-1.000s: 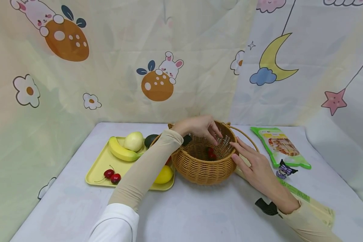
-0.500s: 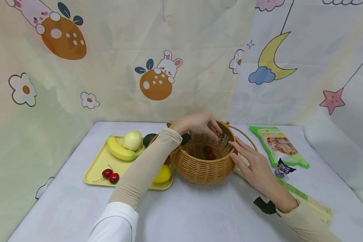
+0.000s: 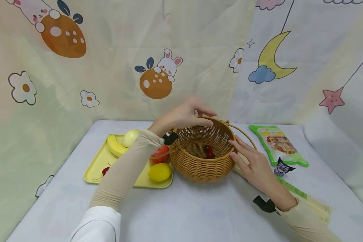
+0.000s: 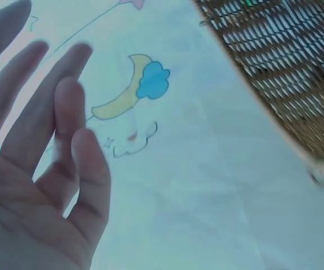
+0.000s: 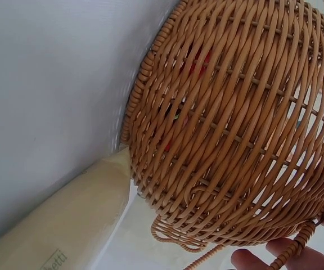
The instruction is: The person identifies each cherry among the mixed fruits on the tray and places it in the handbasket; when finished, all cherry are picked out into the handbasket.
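Note:
A round wicker basket (image 3: pixel 204 171) stands mid-table with small red fruits (image 3: pixel 210 154) inside that look like cherries. My left hand (image 3: pixel 183 116) hovers over its back left rim, holding nothing. In the left wrist view the fingers of the left hand (image 4: pixel 55 152) are loosely bent, apart from the basket (image 4: pixel 297 79). My right hand (image 3: pixel 257 168) touches the basket's right side near the rim, its fingers fairly straight. The right wrist view has the wicker wall (image 5: pixel 246 124) close up, with fingers (image 5: pixel 249 260) beside the handle's base.
Left of the basket, a yellow tray (image 3: pixel 93 168) bears a banana (image 3: pixel 115 146), a pale round fruit (image 3: pixel 130 137), a red fruit (image 3: pixel 159 155), a lemon (image 3: pixel 159 172) and a cherry (image 3: pixel 105 170). Rightward lie a green food bag (image 3: pixel 279 145), a figurine (image 3: pixel 282 168) and a spaghetti pack (image 3: pixel 314 203).
My left hand has risen up and left out of the basket's mouth. The left sleeve now covers other parts of the tray, and the red fruit there shows more. The right hand stays.

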`<action>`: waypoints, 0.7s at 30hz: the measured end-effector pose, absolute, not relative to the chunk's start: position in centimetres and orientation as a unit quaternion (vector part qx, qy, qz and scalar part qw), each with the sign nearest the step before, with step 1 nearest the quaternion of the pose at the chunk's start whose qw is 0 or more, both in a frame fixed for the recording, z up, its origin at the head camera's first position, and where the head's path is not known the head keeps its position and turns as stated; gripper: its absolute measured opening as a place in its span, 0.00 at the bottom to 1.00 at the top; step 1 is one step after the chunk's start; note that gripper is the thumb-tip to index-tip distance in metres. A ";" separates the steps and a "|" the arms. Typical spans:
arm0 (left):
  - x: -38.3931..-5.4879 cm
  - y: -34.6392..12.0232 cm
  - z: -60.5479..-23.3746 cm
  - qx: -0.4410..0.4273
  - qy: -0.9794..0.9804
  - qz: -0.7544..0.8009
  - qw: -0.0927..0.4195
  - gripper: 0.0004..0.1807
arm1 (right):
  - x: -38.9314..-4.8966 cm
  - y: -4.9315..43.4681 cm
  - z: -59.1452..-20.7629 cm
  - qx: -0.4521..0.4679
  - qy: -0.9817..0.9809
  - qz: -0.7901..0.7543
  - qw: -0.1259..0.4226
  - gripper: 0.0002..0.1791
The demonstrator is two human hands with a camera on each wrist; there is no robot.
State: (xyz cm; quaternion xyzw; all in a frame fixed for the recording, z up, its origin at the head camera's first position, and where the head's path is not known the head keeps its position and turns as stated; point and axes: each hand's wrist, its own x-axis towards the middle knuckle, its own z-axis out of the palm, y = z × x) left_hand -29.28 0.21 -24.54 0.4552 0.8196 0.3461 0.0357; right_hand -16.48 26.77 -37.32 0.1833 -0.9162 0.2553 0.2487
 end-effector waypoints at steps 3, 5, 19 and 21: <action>-27.9 -2.7 -25.1 0.417 0.837 0.354 0.010 0.19 | -16.5 26.5 -37.4 0.186 -0.915 0.256 0.248 0.25; -27.2 -5.0 -25.8 0.391 0.847 0.360 0.001 0.20 | -16.6 26.4 -37.4 0.188 -0.914 0.256 0.251 0.25; -22.8 -17.7 -30.0 0.229 0.924 0.299 -0.061 0.21 | -16.5 26.8 -37.5 0.182 -0.914 0.257 0.256 0.25; -22.2 -18.8 -30.6 0.219 0.926 0.300 -0.066 0.22 | -16.5 26.7 -37.5 0.184 -0.913 0.254 0.259 0.26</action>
